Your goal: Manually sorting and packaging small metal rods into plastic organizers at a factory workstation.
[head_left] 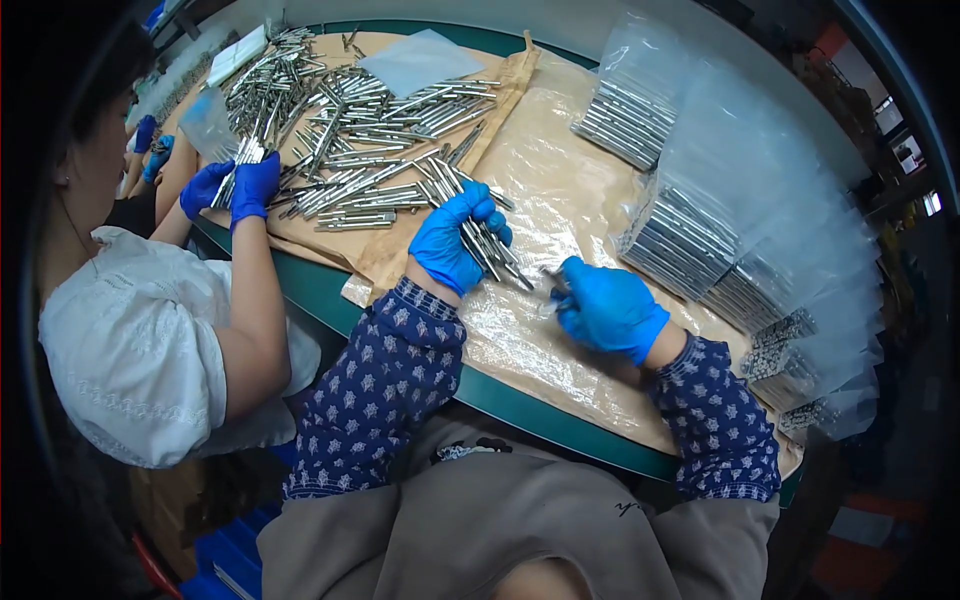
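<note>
My left hand [455, 238], in a blue glove, is closed round a bundle of slim silvery metal rods [484, 250]. They slant from upper left to lower right, their lower ends sticking out toward my other hand. Just to the right, my right hand [612, 308], also gloved in blue, pinches what looks like a metal rod. Only its blurred end [552, 273] shows past the fingertips; the rest is hidden. Beyond my left hand spreads a loose heap of similar rods [350, 125] on brown paper.
Clear plastic sheeting [540, 130] covers brown paper on the green-edged table [540, 410]. Several clear bags packed with rods [680, 240] line the right side. A translucent bag [420, 62] lies on the heap. At left, a co-worker's purple-gloved hands [255, 187] hold more rods.
</note>
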A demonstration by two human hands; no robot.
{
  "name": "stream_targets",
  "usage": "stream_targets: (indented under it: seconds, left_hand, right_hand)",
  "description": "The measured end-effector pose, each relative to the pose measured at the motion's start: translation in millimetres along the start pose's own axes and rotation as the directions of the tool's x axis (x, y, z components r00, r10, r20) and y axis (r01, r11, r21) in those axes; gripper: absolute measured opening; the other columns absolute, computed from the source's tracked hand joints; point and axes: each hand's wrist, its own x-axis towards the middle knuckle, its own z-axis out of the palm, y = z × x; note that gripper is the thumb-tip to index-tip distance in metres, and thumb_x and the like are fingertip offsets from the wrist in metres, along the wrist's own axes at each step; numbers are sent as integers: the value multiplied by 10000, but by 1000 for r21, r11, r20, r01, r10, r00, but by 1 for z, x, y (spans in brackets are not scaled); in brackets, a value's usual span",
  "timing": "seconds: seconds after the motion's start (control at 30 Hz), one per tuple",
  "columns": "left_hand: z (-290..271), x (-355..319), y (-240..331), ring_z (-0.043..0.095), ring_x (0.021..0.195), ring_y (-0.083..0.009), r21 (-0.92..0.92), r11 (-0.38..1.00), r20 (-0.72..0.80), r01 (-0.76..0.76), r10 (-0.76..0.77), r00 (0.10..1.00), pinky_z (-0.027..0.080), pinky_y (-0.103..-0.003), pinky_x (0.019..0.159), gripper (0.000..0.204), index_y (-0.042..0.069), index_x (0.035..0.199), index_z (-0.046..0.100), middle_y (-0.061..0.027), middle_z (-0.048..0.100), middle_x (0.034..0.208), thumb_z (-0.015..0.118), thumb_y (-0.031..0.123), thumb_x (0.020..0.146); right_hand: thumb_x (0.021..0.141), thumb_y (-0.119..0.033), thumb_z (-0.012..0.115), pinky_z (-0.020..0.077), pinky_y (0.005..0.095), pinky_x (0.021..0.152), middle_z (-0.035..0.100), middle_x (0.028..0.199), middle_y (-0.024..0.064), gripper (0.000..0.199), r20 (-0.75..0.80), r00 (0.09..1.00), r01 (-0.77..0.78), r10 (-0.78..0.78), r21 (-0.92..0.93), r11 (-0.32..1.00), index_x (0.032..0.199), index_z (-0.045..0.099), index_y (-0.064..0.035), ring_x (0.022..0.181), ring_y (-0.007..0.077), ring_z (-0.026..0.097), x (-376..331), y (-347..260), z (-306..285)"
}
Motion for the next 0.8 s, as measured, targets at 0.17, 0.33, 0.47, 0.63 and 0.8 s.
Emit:
stream_targets:
  seconds: [0.17, 0.33, 0.47, 0.63, 0.8]
  left_hand:
    - [8, -3, -15, 621, 775, -230, 30, 998, -102, 56, -53, 993, 533, -390, 734, 64, 40, 855, 551, -61, 588, 740, 575, 98, 847]
    - [6, -6, -25, 634, 871, -250, -17, 995, 10, 96, -96, 995, 545, -415, 797, 249, 16, 1110, 550, -146, 621, 1011, 523, 86, 873]
    - [3, -5, -25, 607, 974, -260, -42, 999, 200, -13, 21, 980, 523, -410, 846, 274, 5, 1140, 520, -162, 604, 1066, 511, 149, 907]
    - [9, -1, -21, 598, 993, -253, 128, 983, -99, 128, -116, 988, 508, -415, 864, 330, -5, 1183, 500, -164, 592, 1111, 469, 207, 932]
    - [20, -14, -26, 625, 792, -168, 504, 863, -87, 28, 19, 996, 520, -284, 674, 263, 22, 1053, 575, -75, 637, 885, 654, 99, 814]
  right_hand:
    - [871, -204, 499, 444, 289, 560, 506, 636, 47, 200, -249, 964, 114, 94, 706, 699, 963, 533, -30, 591, 140, 528, 21, -6, -25]
    - [883, -301, 514, 452, 342, 598, 597, 772, 105, 282, -422, 897, 59, 134, 413, 909, 934, 558, -27, 677, 238, 579, 78, -15, 1]
    - [856, -439, 520, 362, 501, 895, 533, 1164, 198, 453, -535, 843, -26, 45, 43, 999, 1105, 550, -62, 1067, 372, 498, 90, -22, 16]
    - [816, -612, 461, 126, 535, 1071, 352, 1381, 207, 781, -419, 906, -77, 59, -26, 997, 1354, 367, -55, 1332, 375, 214, 88, -28, 11]
    - [788, -493, 608, 281, 473, 1034, 337, 1399, 190, 850, -435, 899, 242, 53, 593, 768, 1407, 237, -43, 1303, 356, 296, 52, 7, 15]
